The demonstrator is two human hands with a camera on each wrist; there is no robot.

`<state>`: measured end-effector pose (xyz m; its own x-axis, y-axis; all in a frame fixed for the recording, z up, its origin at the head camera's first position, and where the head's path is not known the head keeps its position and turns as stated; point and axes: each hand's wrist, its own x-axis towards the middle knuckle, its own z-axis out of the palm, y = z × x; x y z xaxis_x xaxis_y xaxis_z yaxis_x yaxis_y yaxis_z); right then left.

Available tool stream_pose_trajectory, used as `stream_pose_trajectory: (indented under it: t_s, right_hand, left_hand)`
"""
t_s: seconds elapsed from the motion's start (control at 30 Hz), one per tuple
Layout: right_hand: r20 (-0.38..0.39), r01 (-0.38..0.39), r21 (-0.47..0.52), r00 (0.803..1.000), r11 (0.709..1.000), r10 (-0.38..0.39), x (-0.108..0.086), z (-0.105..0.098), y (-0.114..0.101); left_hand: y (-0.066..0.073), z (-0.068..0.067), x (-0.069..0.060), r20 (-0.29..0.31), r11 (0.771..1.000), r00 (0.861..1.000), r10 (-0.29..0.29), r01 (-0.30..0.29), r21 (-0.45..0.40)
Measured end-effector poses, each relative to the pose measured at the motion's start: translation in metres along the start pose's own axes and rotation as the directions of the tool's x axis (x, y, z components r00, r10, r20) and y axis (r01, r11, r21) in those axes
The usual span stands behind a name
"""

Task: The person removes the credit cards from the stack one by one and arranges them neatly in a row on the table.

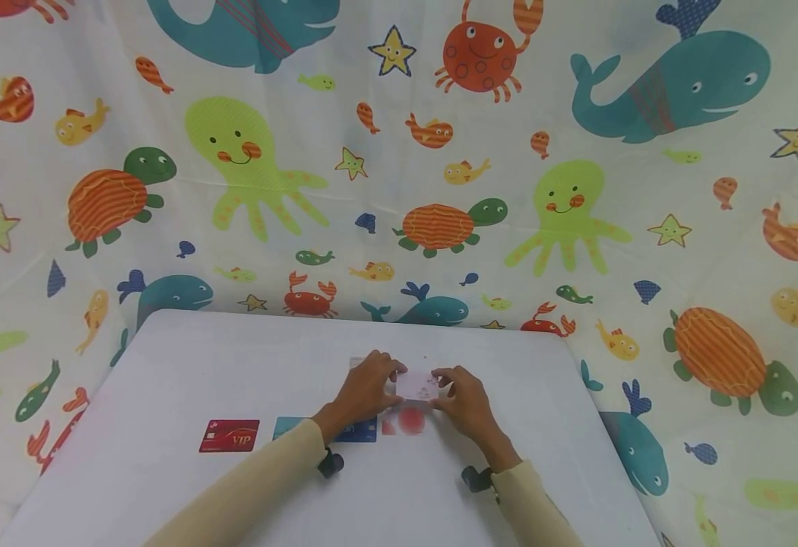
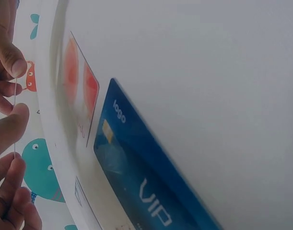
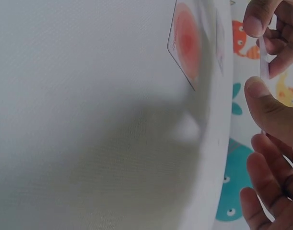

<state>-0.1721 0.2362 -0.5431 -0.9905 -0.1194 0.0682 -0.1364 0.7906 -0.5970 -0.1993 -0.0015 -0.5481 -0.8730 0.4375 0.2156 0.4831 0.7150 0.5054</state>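
A small pale pink card (image 1: 415,386) with a dark floral print is held up over the table by both hands. My left hand (image 1: 372,386) pinches its left edge between thumb and fingers, and my right hand (image 1: 466,399) pinches its right edge. Both wrist views show the card (image 3: 264,62) almost edge-on. Below it lies a whitish card with red circles (image 1: 410,421). Beside that, partly under my left forearm, is a blue VIP card (image 2: 136,158).
A red VIP card (image 1: 229,436) lies to the left on the white table (image 1: 132,486). A light blue card (image 1: 286,425) is partly covered by the left forearm. Another pale card (image 1: 356,362) shows behind the left hand. A sea-animal cloth (image 1: 385,175) hangs behind.
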Motion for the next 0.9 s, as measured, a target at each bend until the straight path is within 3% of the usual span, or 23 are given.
stream_pose_trajectory:
  t_s: [0.9]
  right_hand:
    - [-0.026, -0.005, -0.004, 1.000, 1.000, 0.005, -0.014, -0.009, 0.008]
  left_hand:
    - [0.011, 0.008, 0.000, -0.001, 0.999, 0.999, 0.040, -0.040, -0.007]
